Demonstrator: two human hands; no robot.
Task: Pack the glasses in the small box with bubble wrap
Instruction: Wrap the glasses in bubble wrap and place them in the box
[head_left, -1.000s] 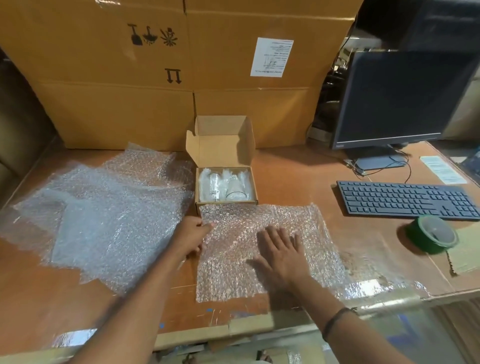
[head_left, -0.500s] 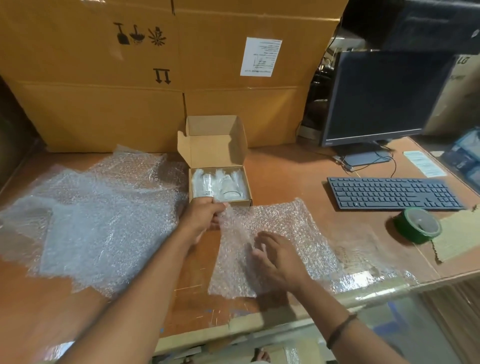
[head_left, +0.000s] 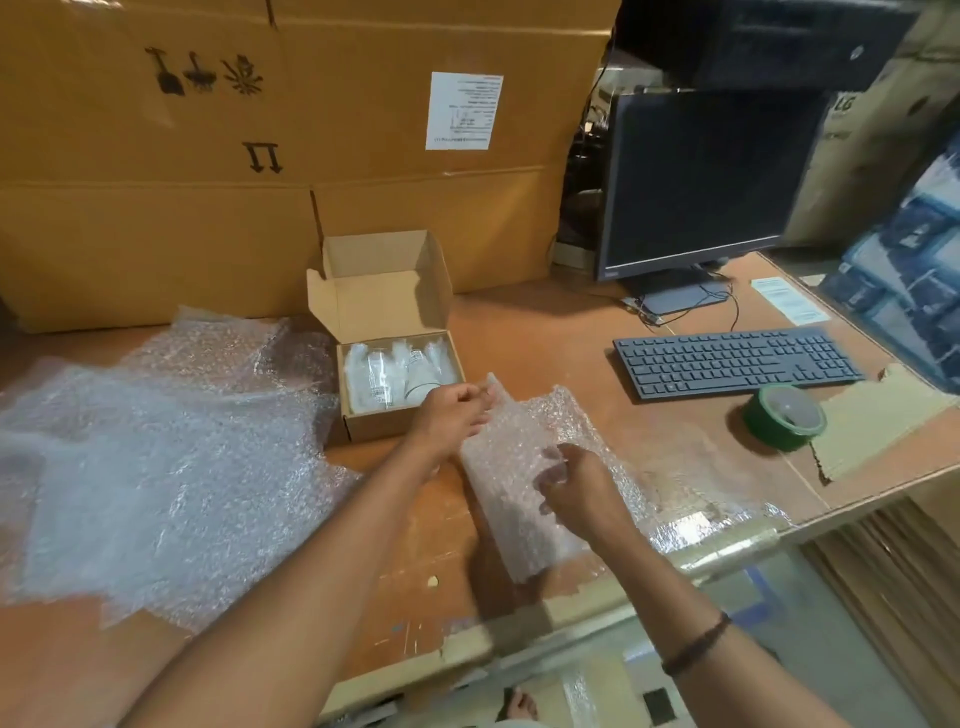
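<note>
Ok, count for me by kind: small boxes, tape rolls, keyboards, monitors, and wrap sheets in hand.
small cardboard box: 1
green tape roll: 1
keyboard: 1
monitor: 1
bubble wrap sheet, held by left hand and right hand: 1
Total: 5

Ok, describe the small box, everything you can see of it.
The small box is plain brown corrugated cardboard, shallow and rectangular. Its lid is flipped up at the back, side flaps out. Inside lie glasses swathed in bubble wrap. It sits flat on the table, before big cartons, with loose wrap at its left side. The left hand, pinching a wrap sheet, overlaps its near right corner; contact is unclear.
</note>
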